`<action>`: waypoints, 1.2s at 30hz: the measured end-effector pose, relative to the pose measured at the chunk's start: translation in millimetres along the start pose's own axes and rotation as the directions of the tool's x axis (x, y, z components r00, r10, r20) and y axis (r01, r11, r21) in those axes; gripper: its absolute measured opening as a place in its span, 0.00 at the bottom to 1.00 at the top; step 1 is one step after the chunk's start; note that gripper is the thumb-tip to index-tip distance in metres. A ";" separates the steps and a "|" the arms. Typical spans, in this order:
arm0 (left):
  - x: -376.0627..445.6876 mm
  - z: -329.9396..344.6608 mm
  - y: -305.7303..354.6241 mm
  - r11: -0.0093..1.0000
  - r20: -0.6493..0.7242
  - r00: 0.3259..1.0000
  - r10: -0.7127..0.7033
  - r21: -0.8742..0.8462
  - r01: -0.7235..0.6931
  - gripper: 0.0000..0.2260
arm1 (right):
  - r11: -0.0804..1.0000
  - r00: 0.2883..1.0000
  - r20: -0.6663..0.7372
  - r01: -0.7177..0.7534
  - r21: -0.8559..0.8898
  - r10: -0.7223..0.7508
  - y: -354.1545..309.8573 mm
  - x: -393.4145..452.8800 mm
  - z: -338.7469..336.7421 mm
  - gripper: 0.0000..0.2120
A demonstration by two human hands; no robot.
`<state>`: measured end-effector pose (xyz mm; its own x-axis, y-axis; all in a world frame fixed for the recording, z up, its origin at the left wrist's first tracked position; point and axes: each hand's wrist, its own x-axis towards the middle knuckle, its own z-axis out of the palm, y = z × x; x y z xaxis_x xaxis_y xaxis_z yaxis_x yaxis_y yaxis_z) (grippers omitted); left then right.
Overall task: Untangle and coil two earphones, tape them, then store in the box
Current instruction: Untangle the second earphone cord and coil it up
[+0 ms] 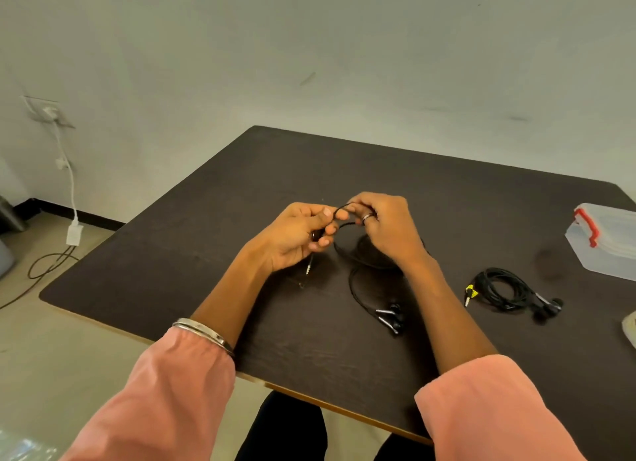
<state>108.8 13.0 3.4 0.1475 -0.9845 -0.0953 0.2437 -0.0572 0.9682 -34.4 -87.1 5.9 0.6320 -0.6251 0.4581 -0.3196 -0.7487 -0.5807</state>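
Over the middle of the dark table [213, 240], my left hand [297, 233] grips the plug end of a black earphone cable [354, 288]; the metal jack hangs below my palm. My right hand [385, 226] pinches the same cable a little further along, a short loop arching between the two hands. The rest of this cable trails on the table down to its two earbuds [390, 317]. A second black earphone [506, 290] lies coiled at the right, with yellow tape near its jack. The clear plastic box [605, 243] with red latches stands at the far right edge.
A pale round object [630, 324], partly cut off, lies at the right edge of the table. On the left, a white charger and cables hang from a wall socket [48, 112] down to the floor. My knees sit under the near table edge.
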 end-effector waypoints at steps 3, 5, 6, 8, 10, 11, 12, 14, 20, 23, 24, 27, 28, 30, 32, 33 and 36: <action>-0.7 0.7 -1.6 0.995 0.118 0.993 0.027 -0.094 -0.015 0.11 | 0.995 0.999 -0.035 0.017 -0.094 -0.020 3.5 1.0 6.4 0.15; -3.4 0.3 -0.5 0.988 0.169 0.985 0.038 -0.152 -0.012 0.12 | 0.993 0.997 -0.073 0.001 -0.118 -0.010 4.8 0.4 10.0 0.16; -5.0 0.7 0.2 0.984 0.190 0.981 0.042 -0.180 -0.007 0.13 | 0.993 0.995 -0.096 -0.017 -0.118 0.006 5.6 0.8 10.6 0.15; -7.9 1.9 0.9 0.973 0.217 0.974 0.059 -0.229 -0.008 0.14 | 0.993 0.992 -0.122 -0.053 -0.109 0.040 6.8 1.2 10.4 0.13; -9.2 3.6 0.8 0.964 0.213 0.973 0.086 -0.263 -0.027 0.14 | 0.991 0.994 -0.100 -0.057 -0.123 0.045 6.5 0.0 10.8 0.09; -9.2 4.0 0.5 0.960 0.204 0.974 0.101 -0.277 -0.042 0.14 | 0.988 0.996 -0.081 -0.041 -0.146 0.030 5.6 -1.2 10.9 0.08; -8.8 4.5 0.0 0.953 0.188 0.975 0.119 -0.296 -0.060 0.14 | 0.984 0.998 -0.056 -0.022 -0.175 0.013 4.9 -2.3 11.6 0.08; -7.0 4.4 -0.9 0.931 0.131 0.979 0.153 -0.350 -0.099 0.13 | 0.971 1.000 0.006 -0.007 -0.239 0.008 1.5 -4.3 12.5 0.07; -1.4 -3.2 1.5 0.851 -0.094 0.978 0.185 -0.482 -0.207 0.15 | 0.896 0.972 0.208 0.188 -0.402 -0.111 -10.9 -4.2 24.5 0.09; -1.8 -4.8 2.5 0.847 -0.111 0.979 0.169 -0.492 -0.202 0.16 | 0.915 0.975 0.173 0.193 -0.354 -0.138 -15.5 -5.5 29.8 0.09; -2.4 -4.2 2.6 0.849 -0.097 0.982 0.162 -0.493 -0.189 0.16 | 0.933 0.983 0.134 0.165 -0.320 -0.127 -16.7 -6.2 29.7 0.08; -4.0 -3.2 2.6 0.860 -0.032 0.990 0.139 -0.492 -0.137 0.17 | 0.979 0.999 -0.011 0.044 -0.197 -0.047 -13.9 -6.7 25.4 0.08; -4.6 -3.3 2.7 0.867 -0.007 0.991 0.131 -0.484 -0.118 0.17 | 0.987 0.998 -0.060 0.018 -0.161 -0.028 -12.1 -7.1 23.7 0.08; -5.8 -2.8 2.6 0.892 0.029 0.993 0.118 -0.442 -0.093 0.18 | 0.995 0.992 -0.128 -0.008 -0.103 -0.005 -7.8 -8.0 20.9 0.07; -6.5 -2.3 2.6 0.915 0.042 0.993 0.113 -0.395 -0.087 0.18 | 0.996 0.989 -0.148 -0.024 -0.087 0.011 -3.9 -8.0 19.1 0.12; -6.5 -2.3 2.6 0.921 0.040 0.993 0.111 -0.380 -0.088 0.17 | 0.995 0.988 -0.151 -0.029 -0.094 0.014 -2.0 -7.8 18.6 0.13; -6.7 -3.1 3.3 0.926 0.016 0.995 0.101 -0.368 -0.088 0.14 | 0.995 0.989 -0.151 -0.011 -0.096 -0.003 1.2 -6.5 18.8 0.13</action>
<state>111.6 19.9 6.5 0.1559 -0.9877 0.0069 0.5656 0.0950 0.8192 -25.6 -79.8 -10.4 0.5194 -0.6487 0.5562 -0.3934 -0.7593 -0.5183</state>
